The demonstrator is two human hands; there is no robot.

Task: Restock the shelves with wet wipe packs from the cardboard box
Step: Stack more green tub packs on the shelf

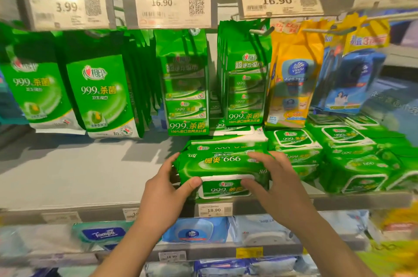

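The left hand [165, 188] gripped the green wipes pack [222, 169] at nine o'clock, thumb curled on; the right hand [274, 177] clamped three o'clock; it looked soft, slippery, moderately heavy; ends suited holding.

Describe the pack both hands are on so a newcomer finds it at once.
Start at the grey shelf below the hanging bags. At its front edge, above the 19.90 price tag, lies a green wet wipe pack between the left hand and right hand. Unlike its neighbours, its large lettering reads upside down.

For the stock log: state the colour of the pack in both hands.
Green pack with a white lid; head view.
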